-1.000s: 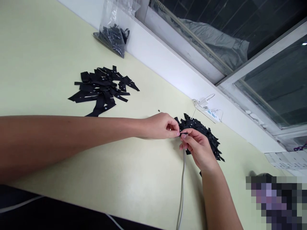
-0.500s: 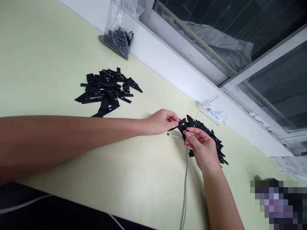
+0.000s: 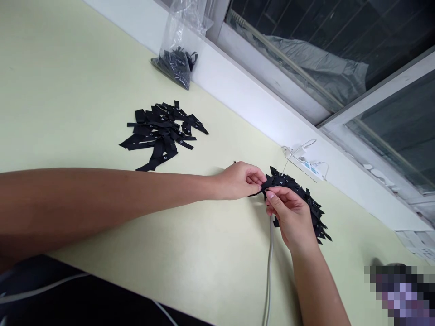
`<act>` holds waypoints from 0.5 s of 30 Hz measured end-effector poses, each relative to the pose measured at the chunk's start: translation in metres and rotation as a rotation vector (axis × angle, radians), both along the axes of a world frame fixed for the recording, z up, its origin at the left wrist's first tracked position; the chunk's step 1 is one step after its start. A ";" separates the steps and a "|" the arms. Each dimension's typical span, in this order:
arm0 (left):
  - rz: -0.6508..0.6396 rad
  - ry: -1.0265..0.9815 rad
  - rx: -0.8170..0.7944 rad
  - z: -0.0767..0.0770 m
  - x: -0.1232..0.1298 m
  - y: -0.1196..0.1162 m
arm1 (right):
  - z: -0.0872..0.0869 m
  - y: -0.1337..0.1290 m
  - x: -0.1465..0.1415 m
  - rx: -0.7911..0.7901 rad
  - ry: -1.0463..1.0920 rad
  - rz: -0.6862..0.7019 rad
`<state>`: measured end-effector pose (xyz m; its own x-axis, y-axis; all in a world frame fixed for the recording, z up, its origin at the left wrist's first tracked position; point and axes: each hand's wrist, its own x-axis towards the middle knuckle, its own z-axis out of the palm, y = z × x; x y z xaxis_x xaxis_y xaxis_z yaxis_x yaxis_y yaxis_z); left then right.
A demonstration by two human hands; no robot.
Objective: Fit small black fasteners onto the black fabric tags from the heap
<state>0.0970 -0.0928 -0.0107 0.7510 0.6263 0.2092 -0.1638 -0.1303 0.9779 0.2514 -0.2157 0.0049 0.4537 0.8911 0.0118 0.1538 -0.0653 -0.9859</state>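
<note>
My left hand [image 3: 239,181] pinches a black fabric strip [image 3: 268,182] between thumb and fingers, at the near left edge of a pile of black strips [image 3: 311,203]. Close beside it, the thumb and fingertips of my right hand [image 3: 292,213] are pressed together at the strip's end; whatever lies between them is too small to make out. A second pile of black strips [image 3: 159,129] with small white marks lies farther left, beyond my left forearm. One tiny dark piece [image 3: 234,162] shows just behind my left hand.
A clear plastic bag [image 3: 176,63] with dark pieces stands by the white ledge. Near the window is a white power strip [image 3: 307,166]. A grey cable [image 3: 270,271] runs down the pale table [image 3: 190,253]. A pixelated patch covers the lower right.
The view has shifted, so the piles and bag appear farther right. My two hands are closer together at the strip. The small dark piece formerly seen below my left hand no longer shows there.
</note>
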 end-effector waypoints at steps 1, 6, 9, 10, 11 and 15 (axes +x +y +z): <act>-0.006 -0.010 0.004 0.000 0.000 0.000 | 0.000 0.000 -0.001 -0.001 0.012 -0.001; -0.032 -0.051 0.014 0.002 0.000 -0.002 | 0.001 0.002 -0.006 0.002 0.100 -0.040; -0.049 -0.055 0.034 0.004 -0.001 -0.003 | 0.002 0.004 -0.008 0.002 0.122 -0.054; -0.052 -0.055 0.041 0.005 -0.001 -0.004 | 0.002 0.004 -0.008 0.001 0.124 -0.054; -0.052 -0.055 0.045 0.006 -0.001 -0.004 | 0.002 0.004 -0.008 0.003 0.126 -0.056; -0.050 -0.052 0.034 0.008 -0.002 -0.005 | 0.003 0.005 -0.008 0.033 0.150 -0.083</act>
<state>0.0950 -0.0981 -0.0028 0.7684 0.5805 0.2694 -0.2216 -0.1537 0.9630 0.2429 -0.2106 0.0077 0.5246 0.8507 -0.0323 0.0007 -0.0384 -0.9993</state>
